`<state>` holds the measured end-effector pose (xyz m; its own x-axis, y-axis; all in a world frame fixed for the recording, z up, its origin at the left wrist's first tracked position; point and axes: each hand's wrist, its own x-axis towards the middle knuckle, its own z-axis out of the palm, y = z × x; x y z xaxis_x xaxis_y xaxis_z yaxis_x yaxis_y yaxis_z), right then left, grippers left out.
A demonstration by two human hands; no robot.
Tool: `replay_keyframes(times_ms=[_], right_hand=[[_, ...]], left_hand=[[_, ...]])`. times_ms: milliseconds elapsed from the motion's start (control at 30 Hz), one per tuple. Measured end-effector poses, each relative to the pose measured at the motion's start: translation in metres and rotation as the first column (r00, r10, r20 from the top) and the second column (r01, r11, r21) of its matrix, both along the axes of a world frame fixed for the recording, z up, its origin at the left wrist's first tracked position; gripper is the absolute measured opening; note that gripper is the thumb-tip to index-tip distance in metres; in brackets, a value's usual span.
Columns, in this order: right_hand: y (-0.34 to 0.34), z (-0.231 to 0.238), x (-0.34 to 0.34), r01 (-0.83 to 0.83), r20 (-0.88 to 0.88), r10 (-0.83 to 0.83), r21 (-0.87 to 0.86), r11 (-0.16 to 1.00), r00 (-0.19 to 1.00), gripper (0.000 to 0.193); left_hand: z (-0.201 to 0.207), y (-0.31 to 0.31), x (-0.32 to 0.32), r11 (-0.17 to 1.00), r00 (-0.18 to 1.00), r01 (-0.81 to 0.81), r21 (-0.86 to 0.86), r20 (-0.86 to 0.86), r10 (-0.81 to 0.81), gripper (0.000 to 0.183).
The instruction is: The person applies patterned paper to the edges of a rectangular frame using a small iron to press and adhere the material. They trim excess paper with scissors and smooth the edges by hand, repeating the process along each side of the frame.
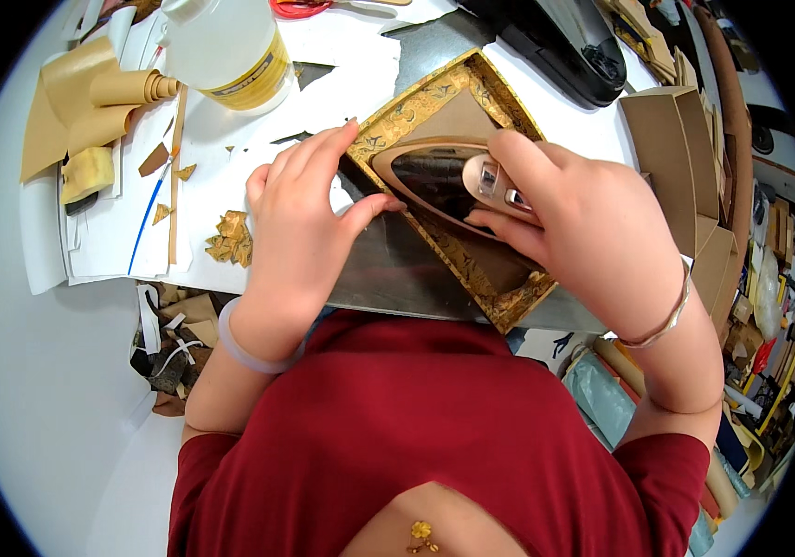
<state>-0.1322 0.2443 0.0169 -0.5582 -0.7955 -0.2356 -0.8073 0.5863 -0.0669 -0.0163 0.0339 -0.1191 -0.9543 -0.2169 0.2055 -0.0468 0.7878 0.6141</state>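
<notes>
A shallow rectangular box (415,125), its rim and walls covered in gold patterned paper and its floor brown, lies slantwise across the table. Inside it rests a clothes iron (427,178), dark and rose-gold, its tip toward the box's left wall. My right hand (560,200) is wrapped round the iron's handle, which the palm mostly hides. My left hand (304,200) has its fingers and thumb apart, with fingertips touching the box's left outer edge near the iron's tip. A crumpled scrap of gold paper (230,239) lies left of that hand.
Far left stand a large translucent jug (230,56), a partly rolled tan paper sheet (91,97), a yellow sponge (88,174) and a thin blue stick (147,212). A black object (564,46) lies beyond the box. Cardboard pieces (674,153) stand at right.
</notes>
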Motion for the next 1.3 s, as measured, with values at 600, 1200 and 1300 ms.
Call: replay_keyframes(times_ms=[600, 1200, 1300], right_hand=[[0.003, -0.017, 0.014, 0.163, -0.018, -0.171, -0.215, 0.963, 0.985, 0.042], [-0.005, -0.011, 0.013, 0.305, -0.003, -0.306, -0.077, 0.949, 0.952, 0.041], [-0.009, -0.009, 0.016, 0.292, -0.009, -0.293, -0.070, 0.954, 0.956, 0.041]], left_hand=[[-0.001, -0.005, -0.003, 1.000, 1.000, 0.017, 0.015, -0.016, -0.016, 0.076], [0.006, -0.008, -0.008, 0.999, 0.998, 0.037, -0.005, 0.047, -0.037, 0.074], [0.006, -0.008, -0.007, 0.999, 0.998, 0.038, -0.006, 0.055, -0.038, 0.074]])
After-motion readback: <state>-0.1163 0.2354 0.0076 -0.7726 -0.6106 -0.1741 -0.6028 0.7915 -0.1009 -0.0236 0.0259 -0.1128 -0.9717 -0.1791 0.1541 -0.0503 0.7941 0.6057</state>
